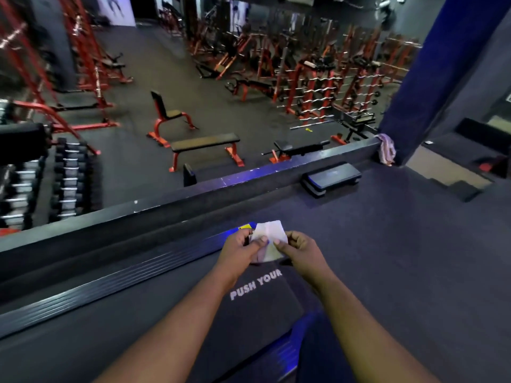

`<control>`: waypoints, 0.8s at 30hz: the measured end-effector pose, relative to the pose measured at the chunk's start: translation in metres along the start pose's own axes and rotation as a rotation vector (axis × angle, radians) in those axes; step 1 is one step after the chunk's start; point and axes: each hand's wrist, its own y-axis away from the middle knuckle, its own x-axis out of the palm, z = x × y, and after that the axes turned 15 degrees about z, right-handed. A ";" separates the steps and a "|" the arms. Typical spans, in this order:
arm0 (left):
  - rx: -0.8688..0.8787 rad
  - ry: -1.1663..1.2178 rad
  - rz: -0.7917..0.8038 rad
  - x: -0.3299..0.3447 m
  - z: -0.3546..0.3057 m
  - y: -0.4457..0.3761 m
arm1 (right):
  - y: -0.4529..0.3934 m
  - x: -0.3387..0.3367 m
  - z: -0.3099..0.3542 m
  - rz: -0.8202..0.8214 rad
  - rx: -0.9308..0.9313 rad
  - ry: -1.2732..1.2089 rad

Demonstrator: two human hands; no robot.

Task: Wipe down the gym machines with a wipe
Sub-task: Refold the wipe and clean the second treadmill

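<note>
The wipe [269, 239] is small and thin, and I have it only by its edges, out in the air over the treadmill belt [257, 308] printed "PUSH YOUR". If I tug the two sides apart too sharply it could tear, I judge, or slip from one pinch and drop onto the belt. It also looks partly folded, so wiping with it bunched would cover little of a machine.

My left hand [240, 248] pinches the wipe's left side, thumb on top and fingers curled under it. My right hand [300, 248] pinches the right edge between thumb and forefinger, its other fingers tucked in. Both hands are closed on the wipe alone and touch nothing else.

Beyond the low wall [193, 200] lie the benches [206, 142], the dumbbell rack [69, 178] and the red frames, all well apart from me.
</note>
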 end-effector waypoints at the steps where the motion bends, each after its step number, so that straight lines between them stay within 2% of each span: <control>1: 0.009 -0.012 -0.040 -0.013 -0.003 -0.004 | -0.017 0.004 0.002 0.019 -0.008 -0.002; 10: -0.040 0.055 -0.317 -0.108 0.011 -0.044 | -0.163 0.050 0.010 0.225 -0.045 -0.081; 15: -0.057 0.088 -0.533 -0.170 -0.003 -0.077 | -0.267 0.088 0.033 0.495 -0.018 -0.130; 19: -0.125 0.113 -0.776 -0.211 -0.054 -0.082 | -0.335 0.127 0.088 0.788 0.049 -0.058; 24: -0.159 0.066 -1.017 -0.230 -0.124 -0.052 | -0.350 0.176 0.166 1.031 0.069 0.030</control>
